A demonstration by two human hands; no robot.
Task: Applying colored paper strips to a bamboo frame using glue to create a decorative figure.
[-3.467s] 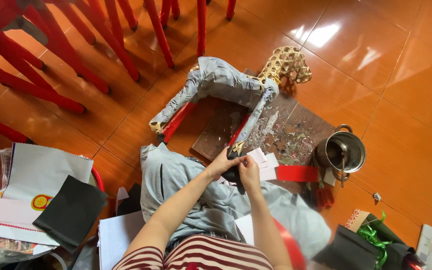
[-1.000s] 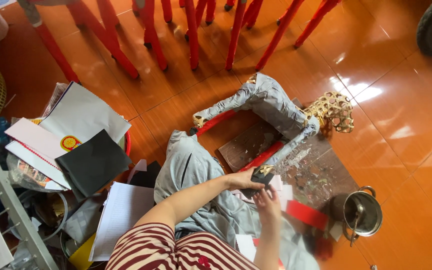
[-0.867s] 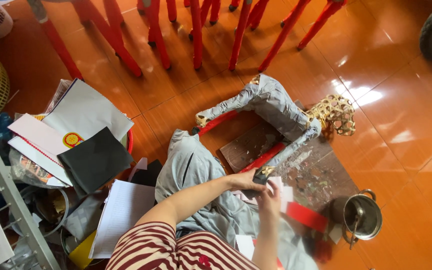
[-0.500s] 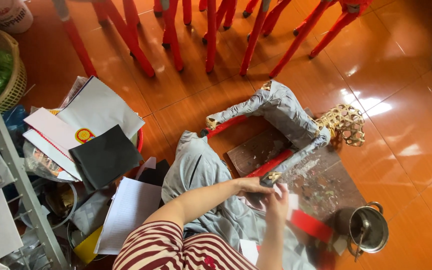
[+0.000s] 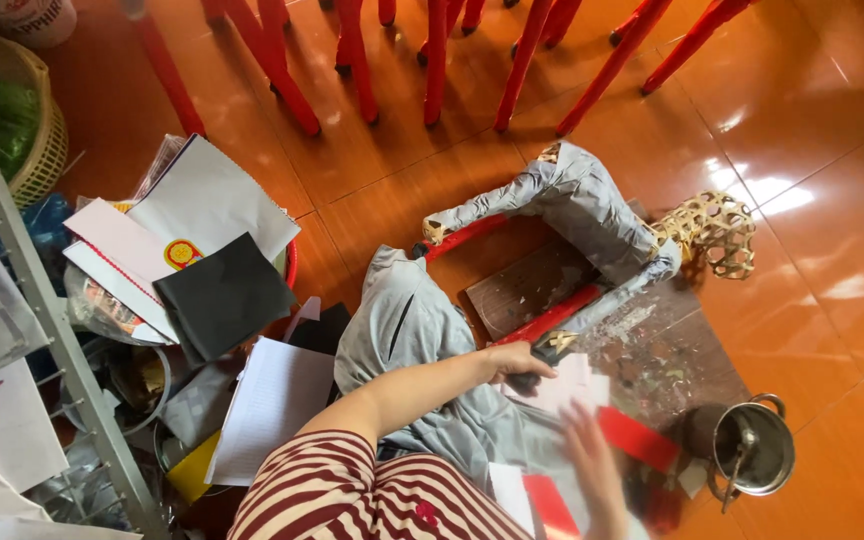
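Paper-wrapped frame (image 5: 582, 205), a bent bamboo-and-red-stick figure partly covered in grey paper, lay on the orange tiled floor (image 5: 832, 130) in front of the seated person, its near leg reaching to the person's lap. The left hand (image 5: 514, 362) was closed around the foot of that near leg, where woven gold strip showed at the tip. The right hand (image 5: 592, 462) was blurred with motion just beside the pale paper pieces (image 5: 567, 385) under the leg; whether its fingers were apart or together could not be told. A red paper strip (image 5: 637, 438) lay close to that hand, and a small steel pot (image 5: 752, 450) with a stick in it stood near the dark, spattered board (image 5: 652, 350) beneath the frame. A grey cloth (image 5: 402, 320) covered the person's knees. Stacked sheets and a black card (image 5: 222, 295) filled a red basin at the left, by a metal rack (image 5: 42, 320); red chair legs (image 5: 432, 60) ringed the far side. Judged from this, covering the leg well called for a steady hold at the foot while paper was pressed flat, without creases, against the stick.
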